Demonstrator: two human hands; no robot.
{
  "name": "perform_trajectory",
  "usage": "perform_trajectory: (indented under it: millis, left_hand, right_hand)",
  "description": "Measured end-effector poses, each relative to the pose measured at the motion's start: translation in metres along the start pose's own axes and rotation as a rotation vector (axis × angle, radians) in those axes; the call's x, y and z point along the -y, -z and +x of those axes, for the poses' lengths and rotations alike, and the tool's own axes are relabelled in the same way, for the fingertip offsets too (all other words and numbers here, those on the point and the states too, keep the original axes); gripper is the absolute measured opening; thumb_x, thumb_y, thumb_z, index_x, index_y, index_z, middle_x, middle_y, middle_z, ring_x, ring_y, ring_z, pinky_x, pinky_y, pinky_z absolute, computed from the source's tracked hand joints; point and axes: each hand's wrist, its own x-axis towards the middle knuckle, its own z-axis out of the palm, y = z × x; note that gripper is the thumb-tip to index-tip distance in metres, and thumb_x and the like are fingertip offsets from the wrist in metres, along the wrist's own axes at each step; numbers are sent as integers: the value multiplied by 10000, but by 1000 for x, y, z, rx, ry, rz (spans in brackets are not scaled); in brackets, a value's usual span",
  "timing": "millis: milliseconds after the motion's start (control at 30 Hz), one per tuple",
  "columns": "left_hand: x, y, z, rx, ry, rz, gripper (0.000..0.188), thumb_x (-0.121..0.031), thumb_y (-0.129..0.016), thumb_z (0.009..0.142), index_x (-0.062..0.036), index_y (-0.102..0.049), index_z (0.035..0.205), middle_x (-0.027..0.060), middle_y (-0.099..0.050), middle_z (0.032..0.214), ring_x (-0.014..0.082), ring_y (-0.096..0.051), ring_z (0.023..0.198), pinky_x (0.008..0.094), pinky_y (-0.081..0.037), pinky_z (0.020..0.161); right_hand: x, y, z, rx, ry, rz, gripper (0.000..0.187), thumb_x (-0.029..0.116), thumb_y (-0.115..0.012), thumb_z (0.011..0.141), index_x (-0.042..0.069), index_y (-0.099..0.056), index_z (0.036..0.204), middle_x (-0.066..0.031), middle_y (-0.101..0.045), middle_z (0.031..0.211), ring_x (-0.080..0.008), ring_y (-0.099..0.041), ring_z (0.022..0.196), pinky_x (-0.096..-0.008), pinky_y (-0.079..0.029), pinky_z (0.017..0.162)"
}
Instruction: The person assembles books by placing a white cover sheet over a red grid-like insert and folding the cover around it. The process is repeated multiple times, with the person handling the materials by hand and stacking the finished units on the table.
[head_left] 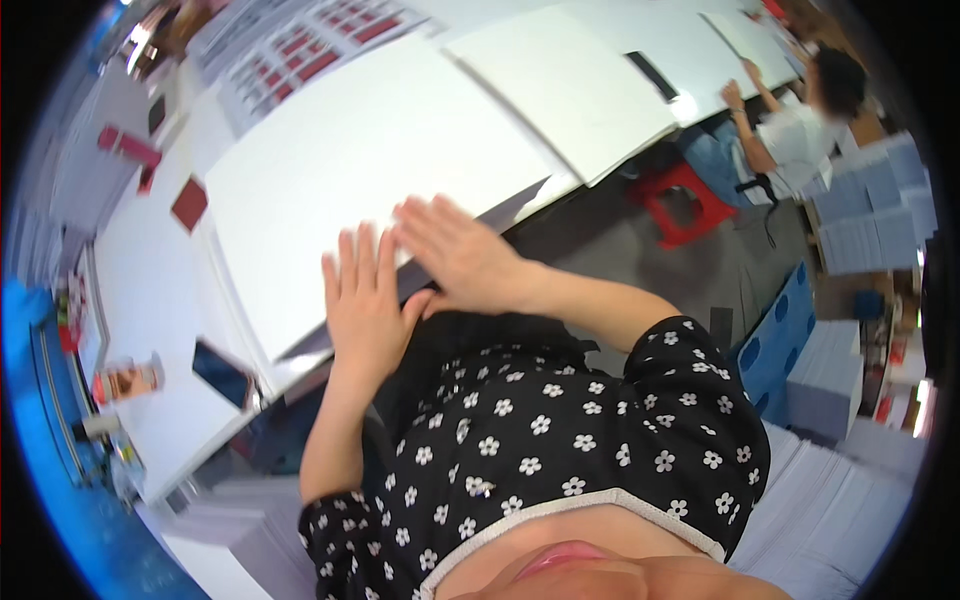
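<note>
A large stack of big white sheets (pixel 340 150) lies on the white table before me. At its near edge rests my left hand (pixel 362 310), fingers stretched out and slightly apart. My right hand (pixel 465 258) lies beside it, palm down, its fingers extended over the same edge. The thumbs come close together or touch; nothing shows in either hand. To the left of the stack are a dark-screened phone (pixel 225 374) and a dark red square piece (pixel 189 204).
A second white stack (pixel 550 85) adjoins at the right. Sheets with red printed blocks (pixel 320 55) lie at the back. A clear container (pixel 129 381) stands far left. Right, a co-worker (pixel 800 140) sits by a red stool (pixel 682 205); paper piles (pixel 825 385) stand on the floor.
</note>
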Motion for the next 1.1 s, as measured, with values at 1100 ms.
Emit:
perform_trajectory:
  millis: [1100]
  left_hand:
    - [194,-99,-95,-495,860,-1766,642,-482,-478,998,-68,-383,1480,124,-465,1456,300,-446,1325,446,-365,1099]
  right_hand:
    - [-165,-26,-50,-366,-1245,1322,981,803,-474,822,46,-441,1445,-170,-431,1490,-277,-390,1388,-431,-377,1090]
